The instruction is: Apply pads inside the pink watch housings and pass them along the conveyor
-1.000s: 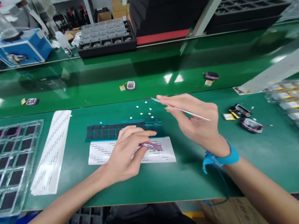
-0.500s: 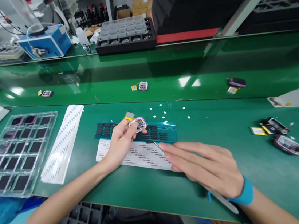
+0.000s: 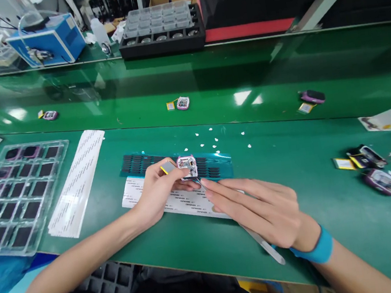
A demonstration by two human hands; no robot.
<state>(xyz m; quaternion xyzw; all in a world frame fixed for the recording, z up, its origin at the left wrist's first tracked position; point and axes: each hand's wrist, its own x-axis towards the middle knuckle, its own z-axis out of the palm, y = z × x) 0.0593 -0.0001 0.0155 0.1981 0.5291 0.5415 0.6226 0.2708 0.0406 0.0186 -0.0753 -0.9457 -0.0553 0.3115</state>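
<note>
My left hand [image 3: 162, 184] grips a small watch case [image 3: 188, 165] with a purple rim, its open inside and circuitry showing. A yellow-edged battery [image 3: 168, 168] sticks out beside my left thumb. In my right hand [image 3: 261, 205] are metal tweezers [image 3: 264, 245], held between thumb and fingers, with the tip at the lower edge of the case. Whether the tip carries anything is too small to tell. Under both hands lie a blue film sheet [image 3: 136, 164] with rows of black strips and a white printed backing sheet [image 3: 133, 193].
At left are a clear tray [image 3: 62, 149] of black screens and a white printed strip stack [image 3: 77, 181]. Small white bits [image 3: 216, 140] lie beyond the film. More opened watch cases [image 3: 384, 182] are at right, others [image 3: 183, 103] along the back ledge. A blue machine [image 3: 50, 40] stands behind.
The watch case has been turned more upright in my left hand. My right hand has moved left, bringing the tweezers' tip to the case. The camera view has shifted slightly.
</note>
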